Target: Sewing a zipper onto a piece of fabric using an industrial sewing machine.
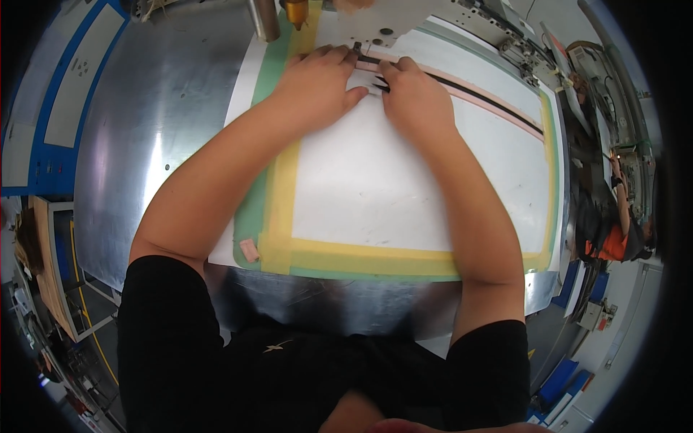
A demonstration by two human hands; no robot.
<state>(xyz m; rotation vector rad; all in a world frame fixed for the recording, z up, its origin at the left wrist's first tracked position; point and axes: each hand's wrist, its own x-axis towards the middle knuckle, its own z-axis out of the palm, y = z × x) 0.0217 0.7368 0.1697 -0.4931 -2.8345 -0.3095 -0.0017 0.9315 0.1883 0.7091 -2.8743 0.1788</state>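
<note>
My left hand (321,81) lies palm down at the far side of a white sheet (368,187). Its fingertips rest at the left end of a long black strip (480,94), with the thumb held apart. Pinkish bands (469,99) run along the strip's edges toward the right. Close beside it, my right hand (419,97) has its fingers curled at the strip. Two dark pointed tips of what look like tweezers (381,88) stick out from that hand toward the left; the rest is hidden by the fingers.
Yellow tape (361,257) and green tape (249,195) frame the sheet on a metal table (180,130). Just beyond my hands hang a machine plate (375,25), a brass-coloured nozzle (296,13) and a metal cylinder (264,20). A person (613,242) is at the far right.
</note>
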